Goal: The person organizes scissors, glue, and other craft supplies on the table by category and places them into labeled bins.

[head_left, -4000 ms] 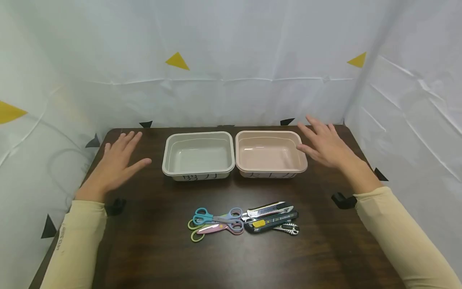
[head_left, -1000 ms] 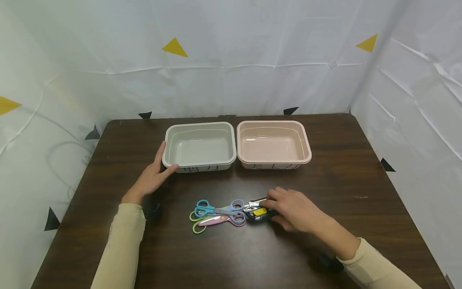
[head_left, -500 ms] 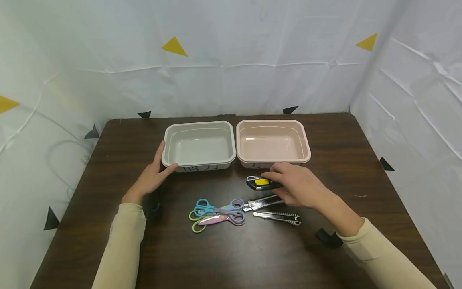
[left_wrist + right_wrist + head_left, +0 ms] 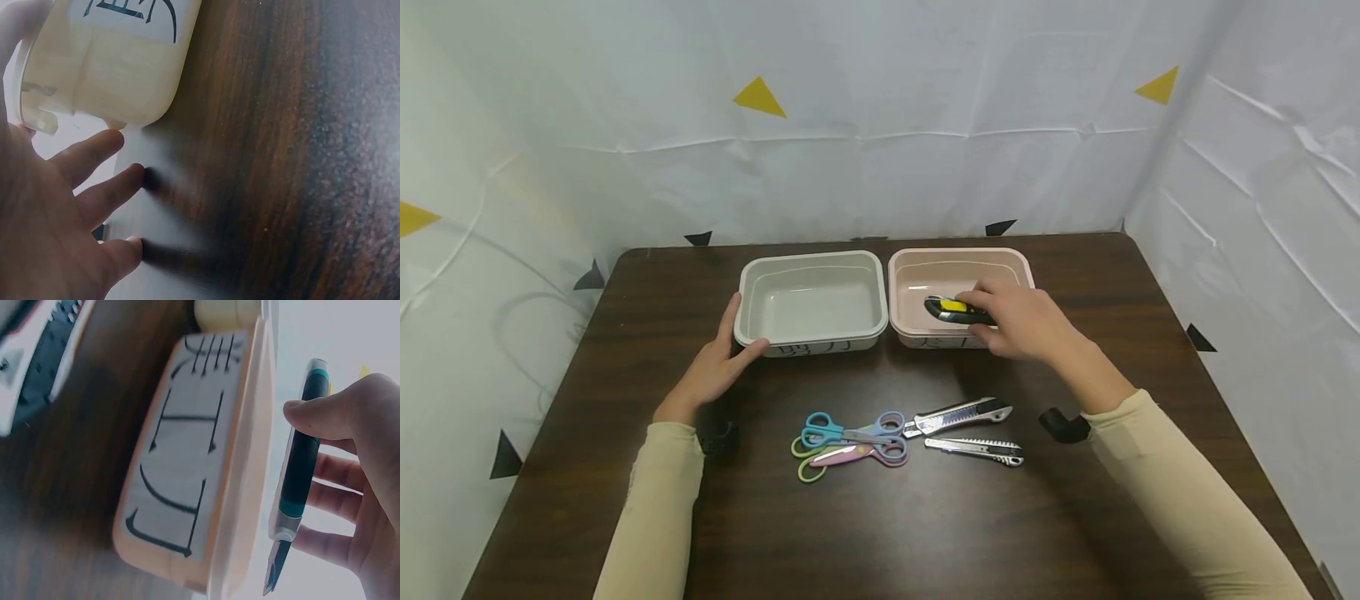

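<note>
The right hand grasps a black and yellow utility knife between thumb and fingers, holding it over the inside of the pink bin, near that bin's front rim; the right wrist view shows the knife's dark grip and its silvery end beside the rim. The left hand is spread out loosely at the left end of the grey bin, thumb at the near corner and forefinger along the side, with the other fingers stretched out below the bin's rim in the left wrist view. The two bins stand side by side toward the far edge of the dark wooden worktop, each with a white label bearing large black characters on its front. Nearer the person, two silver cutters lie one in front of the other, well apart from the bins. Just to their left is an overlapping pile of scissors with blue, lilac, pink and green parts. Both arms wear pale yellow sleeves. White sheeting surrounds the worktop, marked with yellow triangles and black ones.
</note>
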Demonstrator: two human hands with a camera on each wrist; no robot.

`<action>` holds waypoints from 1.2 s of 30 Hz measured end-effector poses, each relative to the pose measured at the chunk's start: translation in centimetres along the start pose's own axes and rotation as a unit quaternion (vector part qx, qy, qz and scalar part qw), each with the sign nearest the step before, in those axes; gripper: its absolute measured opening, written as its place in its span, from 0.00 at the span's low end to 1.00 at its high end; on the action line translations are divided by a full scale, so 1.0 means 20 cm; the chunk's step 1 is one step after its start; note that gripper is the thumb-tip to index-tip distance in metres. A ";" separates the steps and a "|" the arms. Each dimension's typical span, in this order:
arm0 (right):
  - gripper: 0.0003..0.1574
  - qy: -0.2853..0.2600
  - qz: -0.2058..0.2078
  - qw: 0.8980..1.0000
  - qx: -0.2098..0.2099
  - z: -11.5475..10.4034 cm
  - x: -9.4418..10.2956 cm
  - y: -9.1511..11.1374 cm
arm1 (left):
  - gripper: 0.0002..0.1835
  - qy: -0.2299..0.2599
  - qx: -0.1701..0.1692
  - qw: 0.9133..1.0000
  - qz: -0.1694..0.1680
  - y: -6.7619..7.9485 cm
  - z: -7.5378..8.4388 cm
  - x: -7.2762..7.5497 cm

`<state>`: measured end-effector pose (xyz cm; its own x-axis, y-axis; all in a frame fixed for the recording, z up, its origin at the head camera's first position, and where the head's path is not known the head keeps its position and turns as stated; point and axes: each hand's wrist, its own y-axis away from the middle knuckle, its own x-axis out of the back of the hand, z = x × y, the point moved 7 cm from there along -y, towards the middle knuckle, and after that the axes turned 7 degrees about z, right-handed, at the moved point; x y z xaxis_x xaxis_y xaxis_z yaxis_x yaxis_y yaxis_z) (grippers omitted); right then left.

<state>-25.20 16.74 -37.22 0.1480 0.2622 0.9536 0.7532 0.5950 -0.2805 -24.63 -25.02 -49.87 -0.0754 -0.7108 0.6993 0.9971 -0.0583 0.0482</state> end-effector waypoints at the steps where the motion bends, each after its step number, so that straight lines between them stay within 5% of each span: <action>1: 0.26 0.003 -0.008 1.000 -0.009 0.02 -0.01 -0.02 | 0.48 0.000 0.001 1.000 0.001 0.00 0.00 0.00; 6: 0.28 0.018 -0.042 0.998 -0.038 0.13 -0.07 -0.12 | 0.48 0.001 0.005 1.000 0.002 0.01 -0.02 0.01; 14: 0.27 0.003 -0.075 0.997 -0.022 0.21 -0.24 -0.24 | 0.49 0.004 0.006 1.000 0.003 0.01 -0.02 0.02; 24: 0.29 -0.003 -0.160 0.983 -0.093 0.27 -0.43 -0.30 | 0.48 0.003 0.011 1.000 0.001 0.02 -0.05 0.03; 36: 0.29 -0.007 -0.180 0.976 -0.119 0.29 -0.51 -0.31 | 0.47 0.006 0.013 1.000 0.007 0.04 -0.04 0.04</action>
<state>-35.06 14.86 -45.80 -0.1608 0.0794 0.9838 0.8830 0.4568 0.1075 -23.96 -26.06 -49.85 -0.0610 -0.7198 0.6915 0.9979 -0.0302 0.0567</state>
